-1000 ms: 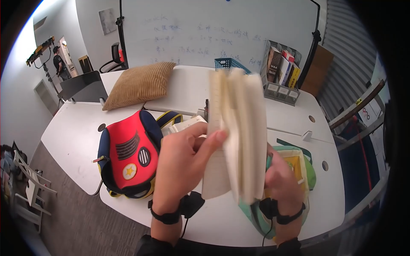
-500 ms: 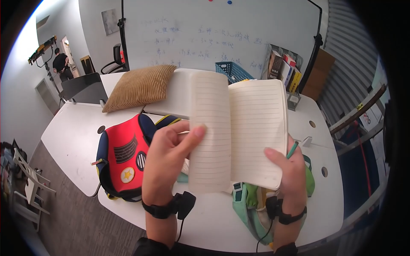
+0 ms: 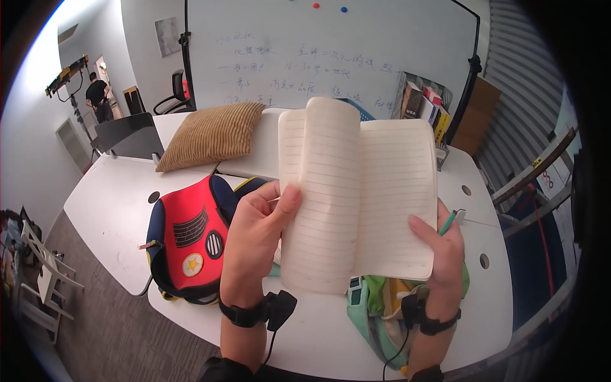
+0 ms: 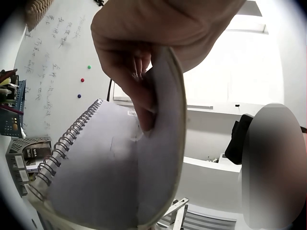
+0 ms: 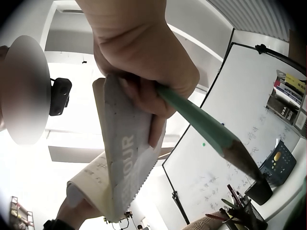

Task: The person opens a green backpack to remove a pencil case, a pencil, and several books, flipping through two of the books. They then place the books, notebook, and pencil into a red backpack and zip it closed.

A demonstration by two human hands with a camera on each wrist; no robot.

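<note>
The broad white table (image 3: 105,216) lies beneath the notebook, the lined, cream-paged one with a wire spiral (image 4: 72,134) that 2 hands hold open in the air. On the table, left of the notebook, sits a red-and-navy fabric backpack (image 3: 210,267); a tan corduroy cushion (image 3: 210,137) lies beyond, to its far left, and a mint-green fabric bag (image 3: 366,325) is nearer the wearer, below its right half.

The notebook looks light, its covers bendy and its leaves thin and soft: 1 batch bows up between the hands and would likely crease or slip under a hard pinch. The outer edges, cover and leaves together, seem the best hold.

The left hand (image 3: 251,235) grips its left edge, thumb in front. The right hand (image 3: 445,251) grips its lower right edge, thumb on the page, with a slim green pencil (image 3: 448,221) also in its grasp.
</note>
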